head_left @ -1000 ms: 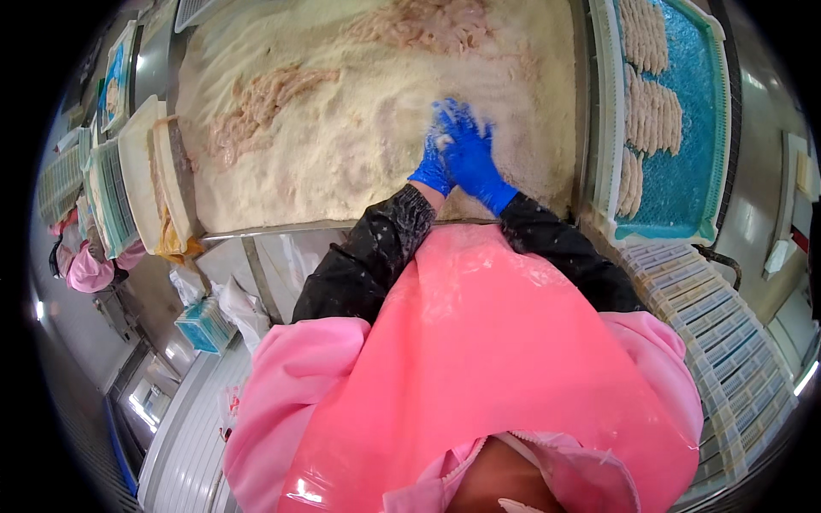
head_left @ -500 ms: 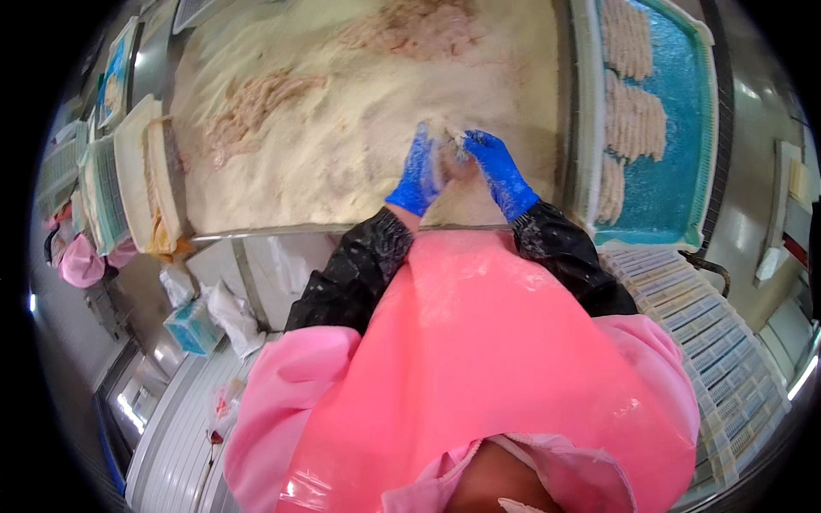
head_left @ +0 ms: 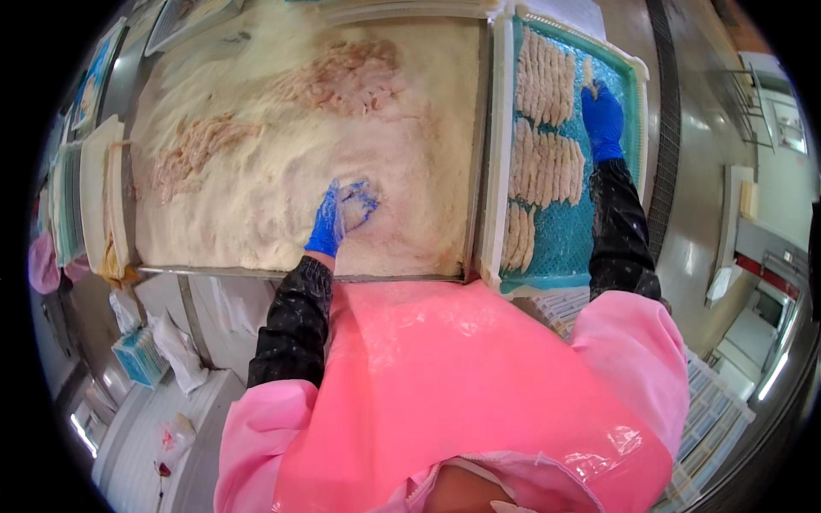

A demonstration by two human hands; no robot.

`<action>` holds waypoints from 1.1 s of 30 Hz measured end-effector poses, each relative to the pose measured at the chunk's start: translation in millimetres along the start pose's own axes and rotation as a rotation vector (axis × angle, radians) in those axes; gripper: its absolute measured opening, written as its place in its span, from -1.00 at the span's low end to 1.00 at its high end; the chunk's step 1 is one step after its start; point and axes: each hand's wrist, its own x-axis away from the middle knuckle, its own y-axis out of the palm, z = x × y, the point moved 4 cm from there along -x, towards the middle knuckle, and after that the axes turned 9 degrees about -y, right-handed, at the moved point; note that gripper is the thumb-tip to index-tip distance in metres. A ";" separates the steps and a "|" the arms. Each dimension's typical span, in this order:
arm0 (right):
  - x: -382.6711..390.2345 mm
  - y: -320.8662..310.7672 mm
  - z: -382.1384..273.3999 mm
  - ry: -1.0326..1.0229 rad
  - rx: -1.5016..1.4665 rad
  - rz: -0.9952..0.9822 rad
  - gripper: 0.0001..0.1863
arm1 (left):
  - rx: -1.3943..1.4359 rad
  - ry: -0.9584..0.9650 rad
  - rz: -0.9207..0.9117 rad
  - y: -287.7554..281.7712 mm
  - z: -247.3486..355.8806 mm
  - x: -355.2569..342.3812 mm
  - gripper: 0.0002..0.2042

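Observation:
My right hand (head_left: 604, 122), in a blue glove, pinches one end of a crumb-coated meat strip (head_left: 587, 70) above the far right part of a tray (head_left: 569, 244) lined with teal mesh. Three groups of coated strips (head_left: 544, 79) lie side by side along the tray's left half; the nearest group is the smallest. My left hand (head_left: 332, 215), also blue-gloved, rests open in the pale breading (head_left: 410, 171), its fingers apart and dusted with crumbs. Beyond it, raw meat strips (head_left: 351, 81) are heaped on the breading, with a second raw meat pile (head_left: 201, 154) farther left.
A metal rim (head_left: 214, 272) bounds the breading trough in front of my pink apron. White crates (head_left: 104, 201) stand left of the trough. Stacked crates (head_left: 705, 410) sit below the tray at right. A blue-and-white box (head_left: 141, 355) and white bags (head_left: 178, 350) are at lower left.
My right hand has gone from beside the left hand over the trough to the tray, carrying a strip. My left hand has opened on the breading. The view has shifted right.

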 end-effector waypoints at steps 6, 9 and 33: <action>-29.5 45.1 55.3 0.085 -0.067 -0.051 -0.60 | 0.005 0.061 0.138 4.1 1.2 4.1 -0.34; -51.4 64.9 77.3 -0.017 -0.356 -0.092 -0.61 | 0.066 0.075 0.145 9.2 1.7 0.5 -0.35; 124.3 146.5 -250.2 0.113 -1.035 -0.187 -0.74 | -0.092 0.017 -0.229 -43.8 22.6 32.0 -0.63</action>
